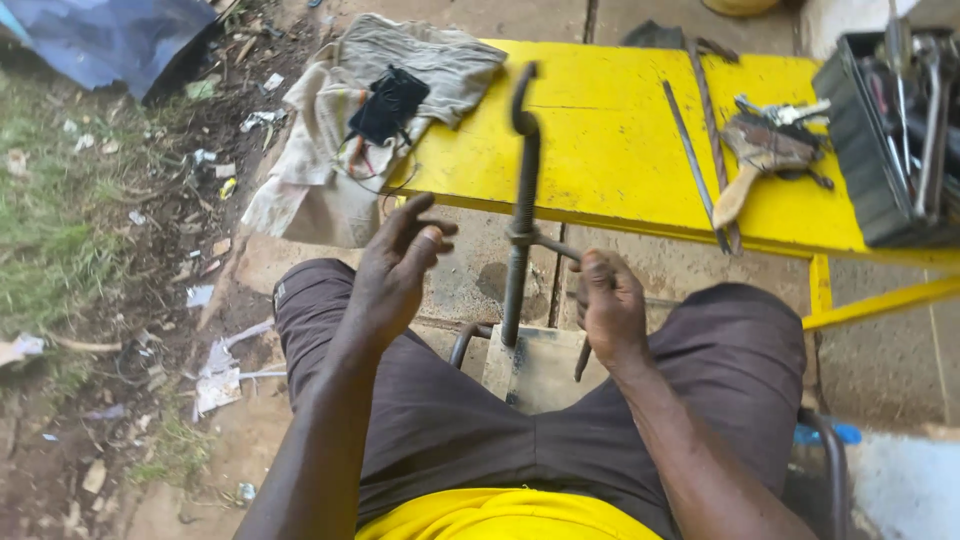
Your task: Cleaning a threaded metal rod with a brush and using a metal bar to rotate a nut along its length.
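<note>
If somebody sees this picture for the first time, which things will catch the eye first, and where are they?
The bright yellow bench fills the upper middle, with a crumpled cloth at its left end and a brush near a dark toolbox on its right. In the centre a threaded metal rod with a hooked top stands upright between the person's knees. The right hand grips a small bar at the rod, while the left hand is open beside it.

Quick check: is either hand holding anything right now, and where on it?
The right hand grips the thin side handle of the upright threaded rod. The left hand is open beside the rod, holding nothing.
</note>
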